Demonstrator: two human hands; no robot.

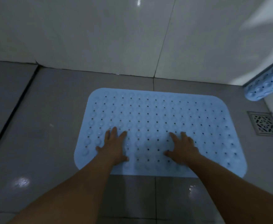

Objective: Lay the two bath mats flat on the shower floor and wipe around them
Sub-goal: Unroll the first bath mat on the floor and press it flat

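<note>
Seen from the head camera: a light blue bath mat (161, 120), flat on the grey tiled shower floor (43, 120), its far edge near the foot of the white tiled wall (100, 38) but apart from it. Dotted all over with small holes and rows of round bumps. Left hand (114, 146) pressed palm down on the near left part of this mat, fingers (113, 131) spread and stretched flat, gripping nothing. Right hand (183, 147) pressed palm down on the near middle of the mat, to the right of the left hand, fingers (174, 137) likewise splayed and flat, closed on nothing. Both bare forearms reaching in over the mat's near edge from the bottom of the view. Second mat (265, 84), same blue, beyond the flat mat's far right corner and well apart from it: not flat, propped up against the wall in the corner, suction cups showing, only part of it in view at the right edge. Square metal floor drain (262, 123) just to the right of the flat mat, nearer than the propped mat. Bright wet-looking glints on the floor tiles on the near side of the flat mat, left and right of the arms. Dark grout line running along the floor well to the left of the mat.
</note>
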